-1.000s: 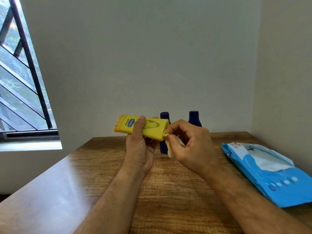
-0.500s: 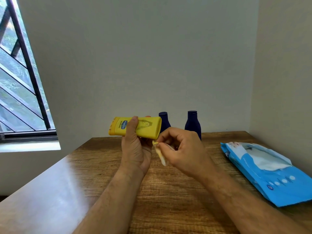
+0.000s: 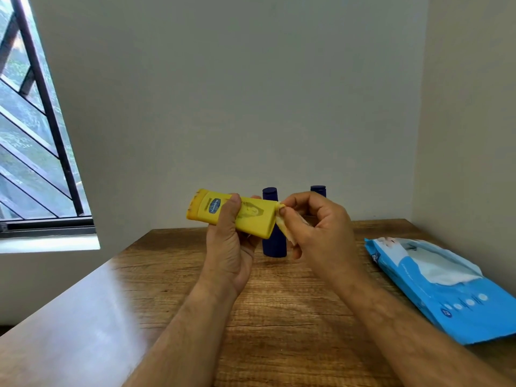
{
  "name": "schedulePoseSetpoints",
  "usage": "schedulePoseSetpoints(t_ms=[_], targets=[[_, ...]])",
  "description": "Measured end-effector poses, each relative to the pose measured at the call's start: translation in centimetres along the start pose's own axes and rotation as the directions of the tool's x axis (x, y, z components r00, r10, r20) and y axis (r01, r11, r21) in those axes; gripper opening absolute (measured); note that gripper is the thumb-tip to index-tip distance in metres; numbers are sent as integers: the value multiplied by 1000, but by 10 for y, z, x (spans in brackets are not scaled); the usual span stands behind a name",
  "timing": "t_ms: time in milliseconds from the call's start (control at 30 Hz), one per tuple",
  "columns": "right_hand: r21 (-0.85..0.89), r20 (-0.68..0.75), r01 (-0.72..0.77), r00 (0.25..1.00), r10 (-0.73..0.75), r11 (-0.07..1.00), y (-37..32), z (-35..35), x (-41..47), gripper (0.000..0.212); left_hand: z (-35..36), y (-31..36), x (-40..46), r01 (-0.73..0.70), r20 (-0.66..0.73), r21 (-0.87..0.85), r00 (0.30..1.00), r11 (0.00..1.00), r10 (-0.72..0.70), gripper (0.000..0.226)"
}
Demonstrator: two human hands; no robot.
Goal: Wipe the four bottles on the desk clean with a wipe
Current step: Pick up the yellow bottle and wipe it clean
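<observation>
My left hand (image 3: 230, 252) holds a yellow lotion bottle (image 3: 251, 219) sideways above the desk, cap end to the left. My right hand (image 3: 321, 233) pinches a folded white wipe (image 3: 284, 230) against the bottle's right, flat bottom end. Behind them stand two dark blue bottles: one (image 3: 273, 244) partly hidden by the yellow bottle, the other (image 3: 318, 190) with only its cap showing above my right hand. No fourth bottle is in sight.
A blue pack of wet wipes (image 3: 452, 291) lies on the wooden desk (image 3: 279, 317) at the right, its flap open with a white wipe showing. Walls close the desk at the back and right. A barred window is on the left.
The wipe went from below the bottle back up to its right end. The yellow bottle tilted slightly, right end lower.
</observation>
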State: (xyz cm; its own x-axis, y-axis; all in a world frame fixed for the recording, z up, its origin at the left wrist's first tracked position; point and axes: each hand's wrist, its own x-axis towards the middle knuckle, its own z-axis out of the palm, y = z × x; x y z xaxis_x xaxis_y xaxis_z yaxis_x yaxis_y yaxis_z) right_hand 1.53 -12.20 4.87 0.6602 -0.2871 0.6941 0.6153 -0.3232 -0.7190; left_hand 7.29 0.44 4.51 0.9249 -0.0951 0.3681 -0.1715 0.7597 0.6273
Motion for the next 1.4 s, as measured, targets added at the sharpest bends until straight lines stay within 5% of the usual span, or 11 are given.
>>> schedulePoseSetpoints(t_ms=[200,500,700,867,1200,1400], targets=[[-39,225,12,974,-3,999,-3,2,-6,10,-7,1,6,16,-12,-3,1000,1000,-16,25],[-17,19,32,999,-32,999,2,-5,3,3,4,-2,-7,118,91,-9,989,993,-116,26],[312,277,-286,940,201,906,0,-12,8,8,2,0,-3,61,79,90,995,994,-68,30],[404,316,-381,911,264,832,-1,-13,10,9,2,2,-4,118,86,52,989,992,-123,46],[163,72,-181,983,171,970,4,-3,9,4,7,-5,-18,298,252,228,901,927,-352,47],[88,259,-193,952,165,977,-3,-9,2,4,0,-5,-13,279,221,234,918,931,-330,62]])
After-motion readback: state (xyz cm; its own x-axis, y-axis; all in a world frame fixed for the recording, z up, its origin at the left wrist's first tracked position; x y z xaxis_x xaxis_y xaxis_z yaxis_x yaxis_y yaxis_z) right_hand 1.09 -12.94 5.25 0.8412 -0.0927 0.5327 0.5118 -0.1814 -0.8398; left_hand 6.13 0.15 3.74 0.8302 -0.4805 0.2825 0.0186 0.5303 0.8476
